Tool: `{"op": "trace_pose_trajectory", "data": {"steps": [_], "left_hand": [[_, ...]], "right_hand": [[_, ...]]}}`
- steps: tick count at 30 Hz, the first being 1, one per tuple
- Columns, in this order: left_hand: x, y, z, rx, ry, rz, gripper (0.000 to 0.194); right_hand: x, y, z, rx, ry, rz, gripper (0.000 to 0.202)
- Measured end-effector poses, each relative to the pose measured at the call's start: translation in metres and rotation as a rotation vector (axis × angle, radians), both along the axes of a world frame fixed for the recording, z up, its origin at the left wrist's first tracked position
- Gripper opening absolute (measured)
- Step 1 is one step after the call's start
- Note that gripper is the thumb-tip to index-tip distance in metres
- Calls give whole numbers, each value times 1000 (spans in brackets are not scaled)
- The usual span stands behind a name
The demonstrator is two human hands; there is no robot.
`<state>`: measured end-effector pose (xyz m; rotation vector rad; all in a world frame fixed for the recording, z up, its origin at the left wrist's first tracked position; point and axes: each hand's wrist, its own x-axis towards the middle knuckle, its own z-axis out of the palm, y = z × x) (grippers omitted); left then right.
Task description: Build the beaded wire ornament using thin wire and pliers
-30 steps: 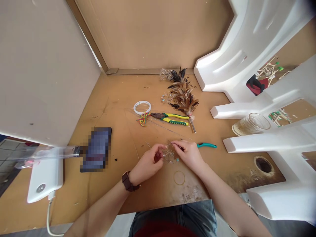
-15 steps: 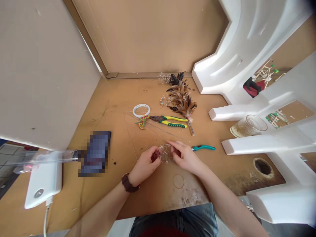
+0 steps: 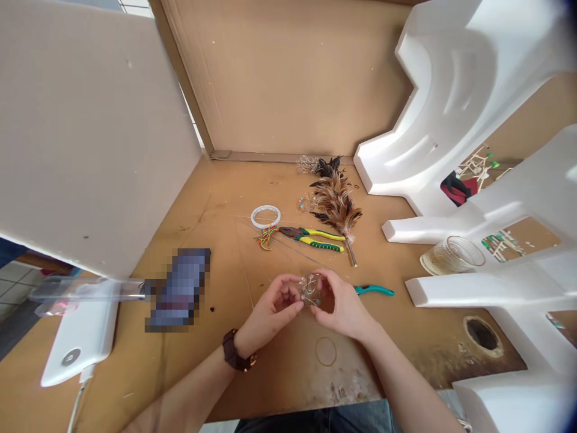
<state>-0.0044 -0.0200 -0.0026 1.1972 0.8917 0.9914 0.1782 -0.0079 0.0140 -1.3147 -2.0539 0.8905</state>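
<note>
Between my two hands is a small piece of bent silvery wire with beads [image 3: 309, 288]. My left hand [image 3: 280, 300], with a dark watch [image 3: 235, 350] on its wrist, grips the wire's left side, thumb below and fingers above. My right hand [image 3: 336, 302] curves round the right side, its fingertips on the wire. Just right of that hand lies a teal-handled tool [image 3: 375, 290], its head hidden behind the hand. A yellow rubber band or ring [image 3: 326, 351] lies in front of my hands.
Beyond my hands lie yellow-green pliers [image 3: 315, 239], a white tape roll [image 3: 265, 217], coloured strings [image 3: 267, 237] and a feather duster [image 3: 338, 207]. Beaded wire [image 3: 306, 202] and a wire tangle [image 3: 309, 163] sit beside it. A glass [image 3: 453, 255] stands right, a white power bank [image 3: 81, 340] left.
My hands have shifted their hold on the beaded wire, turning it more compactly between them, thumbs now below it. The view has tilted up slightly.
</note>
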Motion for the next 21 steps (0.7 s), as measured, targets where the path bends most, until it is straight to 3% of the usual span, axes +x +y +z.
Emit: {"op": "trace_pose_trajectory", "data": {"steps": [4, 8, 15, 21], "left_hand": [[-4, 6, 0, -140, -58, 137, 22], [-4, 6, 0, -324, -199, 26, 19], [-3, 1, 1, -301, -261, 34, 21], [-2, 2, 3, -403, -349, -130, 23]], "right_hand": [[6, 2, 2, -68, 219, 67, 56], [9, 4, 0, -117, 386, 108, 53], [11, 8, -5, -219, 566, 122, 50], [10, 8, -8, -234, 590, 179, 51]]}}
